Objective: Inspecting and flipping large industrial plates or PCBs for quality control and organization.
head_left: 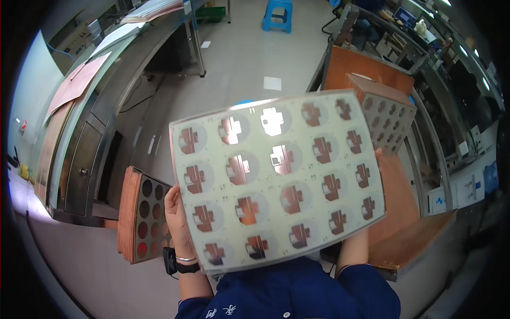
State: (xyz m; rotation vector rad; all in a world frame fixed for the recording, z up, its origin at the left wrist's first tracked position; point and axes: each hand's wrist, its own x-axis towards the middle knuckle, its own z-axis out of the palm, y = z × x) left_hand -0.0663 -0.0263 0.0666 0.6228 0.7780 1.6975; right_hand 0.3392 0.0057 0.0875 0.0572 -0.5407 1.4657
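A large pale green printed circuit board panel (271, 191) with several rows of copper-coloured patterns inside round areas is held up before me, tilted. My left hand (178, 215) is closed on its left edge, some fingers hidden behind it. Of my right hand (379, 153), only fingertips show at the right edge; the rest is behind the panel. Light glints off the copper near the panel's upper middle. To the left, near my left hand, leans a stack of copper-edged panels (130, 218) with dark and reddish round areas.
At right stands an orange-brown board rack (398, 196) carrying a stack of similar panels (390, 117). A metal workbench (79, 154) with papers runs along the left. Ahead is a blue stool (277, 16). A person (366, 26) sits at a desk, far right.
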